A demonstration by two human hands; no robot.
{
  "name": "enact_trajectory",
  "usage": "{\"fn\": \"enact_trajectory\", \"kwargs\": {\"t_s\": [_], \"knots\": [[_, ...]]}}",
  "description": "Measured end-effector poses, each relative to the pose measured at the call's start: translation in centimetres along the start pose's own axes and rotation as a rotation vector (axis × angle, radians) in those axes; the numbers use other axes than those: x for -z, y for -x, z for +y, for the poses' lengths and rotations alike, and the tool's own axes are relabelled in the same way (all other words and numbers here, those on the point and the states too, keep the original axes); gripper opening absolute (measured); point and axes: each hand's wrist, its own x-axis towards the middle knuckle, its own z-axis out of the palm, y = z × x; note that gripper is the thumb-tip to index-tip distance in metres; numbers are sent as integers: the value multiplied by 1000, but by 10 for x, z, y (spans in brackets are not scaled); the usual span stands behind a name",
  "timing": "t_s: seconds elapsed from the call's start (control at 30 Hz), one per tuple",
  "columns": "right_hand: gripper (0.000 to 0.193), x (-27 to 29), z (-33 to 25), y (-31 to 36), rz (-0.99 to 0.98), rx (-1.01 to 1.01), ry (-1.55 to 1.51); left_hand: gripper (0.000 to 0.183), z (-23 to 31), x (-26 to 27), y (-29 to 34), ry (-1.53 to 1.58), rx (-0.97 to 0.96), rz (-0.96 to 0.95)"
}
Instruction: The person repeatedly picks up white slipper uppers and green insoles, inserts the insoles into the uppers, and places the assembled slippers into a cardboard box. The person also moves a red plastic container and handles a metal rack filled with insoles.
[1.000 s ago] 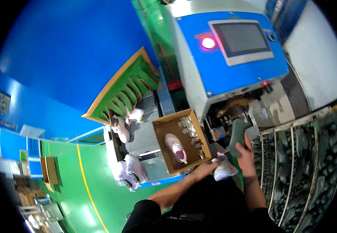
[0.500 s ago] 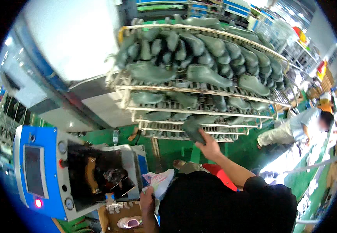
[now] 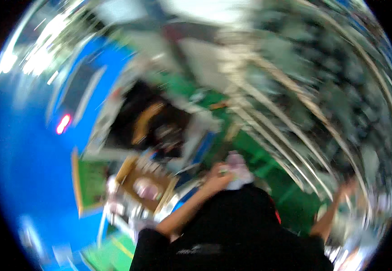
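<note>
The whole view is smeared by motion. A pale pink and white shoe (image 3: 238,170) is in my left hand (image 3: 218,177), whose fingers are closed on it in front of my body. My right hand (image 3: 347,189) is out to the right, beside the lower bars of a cream metal rack (image 3: 290,92). Its fingers are too blurred to make out, and I cannot tell whether anything is in them. Many grey-green shoe lasts (image 3: 340,86) fill the rack's shelves.
Left of the rack stands a blue machine (image 3: 108,67) with a dark screen, a lit red light (image 3: 63,123) and a dark open chamber (image 3: 137,119). Below it, a cardboard box (image 3: 124,169) holds a pinkish shoe (image 3: 146,189). The floor (image 3: 268,169) is green.
My view has swung left, so the rack now appears farther right. My right hand held a shoe last by the rack earlier; none can be made out there now. The left keeps the shoe.
</note>
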Motion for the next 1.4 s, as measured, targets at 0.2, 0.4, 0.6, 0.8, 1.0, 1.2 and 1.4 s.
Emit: {"fn": "enact_trajectory", "kwargs": {"t_s": [0.2,0.4,0.6,0.8,1.0,1.2,1.4], "knots": [[49,32,-65,32,-216,-619,-119,48,31,-5,26,26,-103,387],[45,100,-171,-2,-696,-456,-351,31,10,31,94,339,-19,460],[42,158,-338,-66,-906,-3,-894,38,-28,76,185,424,52,482],[31,410,-625,-44,-1276,779,-1671,47,-35,102,260,66,330,717],[63,519,-816,68,-861,1756,-1561,38,-37,115,327,66,444,910],[41,519,-895,123,-1125,1647,-1663,29,-73,124,339,21,410,1221],[45,606,-863,20,-1358,1803,-1290,41,-63,136,347,-171,415,1362]]}}
